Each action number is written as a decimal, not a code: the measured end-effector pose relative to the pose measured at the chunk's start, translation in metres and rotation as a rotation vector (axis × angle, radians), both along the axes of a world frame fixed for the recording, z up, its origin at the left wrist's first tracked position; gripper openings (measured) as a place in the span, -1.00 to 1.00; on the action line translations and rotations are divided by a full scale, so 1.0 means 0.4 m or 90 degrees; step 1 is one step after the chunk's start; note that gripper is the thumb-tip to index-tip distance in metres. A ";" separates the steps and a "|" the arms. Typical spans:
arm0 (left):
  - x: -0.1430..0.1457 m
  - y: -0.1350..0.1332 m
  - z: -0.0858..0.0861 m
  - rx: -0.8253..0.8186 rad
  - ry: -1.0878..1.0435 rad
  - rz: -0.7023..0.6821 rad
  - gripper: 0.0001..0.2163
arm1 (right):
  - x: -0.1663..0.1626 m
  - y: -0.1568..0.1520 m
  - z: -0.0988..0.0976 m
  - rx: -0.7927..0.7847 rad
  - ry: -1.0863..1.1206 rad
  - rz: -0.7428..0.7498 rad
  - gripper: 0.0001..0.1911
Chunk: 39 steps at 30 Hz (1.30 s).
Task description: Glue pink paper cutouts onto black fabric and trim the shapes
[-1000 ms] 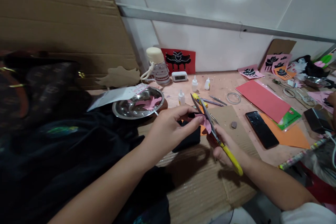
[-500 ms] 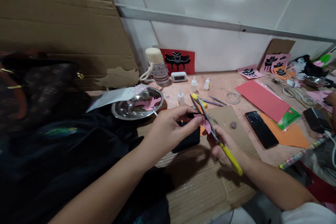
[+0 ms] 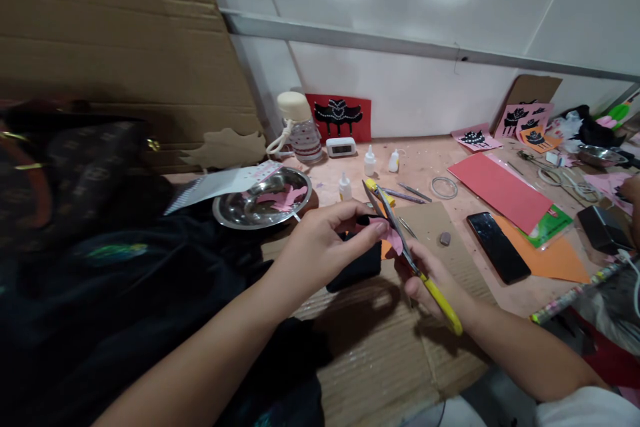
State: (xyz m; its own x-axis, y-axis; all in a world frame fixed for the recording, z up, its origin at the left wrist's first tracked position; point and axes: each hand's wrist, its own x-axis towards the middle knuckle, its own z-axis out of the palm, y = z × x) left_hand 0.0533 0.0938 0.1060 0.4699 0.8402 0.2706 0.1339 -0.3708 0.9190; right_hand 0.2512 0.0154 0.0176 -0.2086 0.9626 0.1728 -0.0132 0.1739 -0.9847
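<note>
My left hand (image 3: 335, 237) pinches a small pink and black piece of paper (image 3: 393, 239) between thumb and fingers. My right hand (image 3: 430, 280) is closed round the yellow handles of a pair of scissors (image 3: 407, 253). The blades point up and away, slightly apart, with the pink paper's edge at them. Below my hands lies a sheet of brown cardboard (image 3: 380, 353). A dark folded thing (image 3: 357, 270) and a bit of orange paper sit just behind my left hand, partly hidden.
A steel bowl (image 3: 235, 213) with pink scraps stands left. Small white glue bottles (image 3: 369, 161), a bottle (image 3: 300, 127) and a digital clock (image 3: 341, 147) are at the back. A phone (image 3: 499, 247) and red paper (image 3: 500, 190) lie right. Another person's hand (image 3: 630, 190) shows at the right edge.
Almost nothing differs. Both hands, the scissors and the paper stay in nearly the same place.
</note>
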 end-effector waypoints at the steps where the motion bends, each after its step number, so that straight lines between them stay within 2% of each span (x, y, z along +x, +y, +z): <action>1: 0.000 0.000 0.001 -0.004 0.000 -0.002 -0.86 | 0.000 0.000 -0.001 0.001 0.000 -0.004 -0.38; 22: -0.002 0.006 0.011 -0.053 0.007 -0.013 -0.84 | -0.001 0.002 0.006 -0.011 -0.026 -0.046 -0.34; 28: -0.008 0.008 0.002 -0.126 -0.016 -0.017 -0.67 | 0.000 0.003 0.011 -0.022 -0.044 -0.037 -0.31; 39: 0.001 0.007 -0.002 -0.124 -0.007 0.010 -0.66 | 0.008 0.004 -0.031 -0.008 -0.004 -0.003 -0.28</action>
